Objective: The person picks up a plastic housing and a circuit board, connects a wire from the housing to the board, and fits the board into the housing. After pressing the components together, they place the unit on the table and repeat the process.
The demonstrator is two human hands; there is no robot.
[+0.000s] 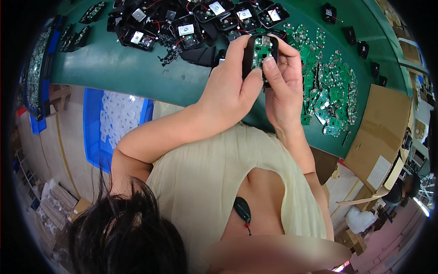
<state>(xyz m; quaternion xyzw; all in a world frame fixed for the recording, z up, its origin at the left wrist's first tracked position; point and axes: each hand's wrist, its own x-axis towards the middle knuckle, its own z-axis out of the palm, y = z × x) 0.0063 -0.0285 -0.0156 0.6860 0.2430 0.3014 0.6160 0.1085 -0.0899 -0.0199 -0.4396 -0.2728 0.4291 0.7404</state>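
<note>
Over the front part of the green worktable (169, 89), I hold a small black plastic housing (248, 55) between both hands. Inside it lies a green circuit board (263, 45) with a metal connector near its far end. My left hand (230, 84) wraps the housing's left side, its thumb at the near end of the board. My right hand (285, 82) closes round the right side, thumb pressed down on the board. The fingertips behind and under the housing are mostly hidden. Just left of my hands sits an empty-looking black shell (199, 56).
Black housings with wires and silvery blocks (186, 30) pile up at the far side. Loose green circuit boards (324, 98) spread to the right, beside a cardboard box (378, 128). A blue bin (91, 148) of white plastic pieces (119, 114) stands below the table's left front edge.
</note>
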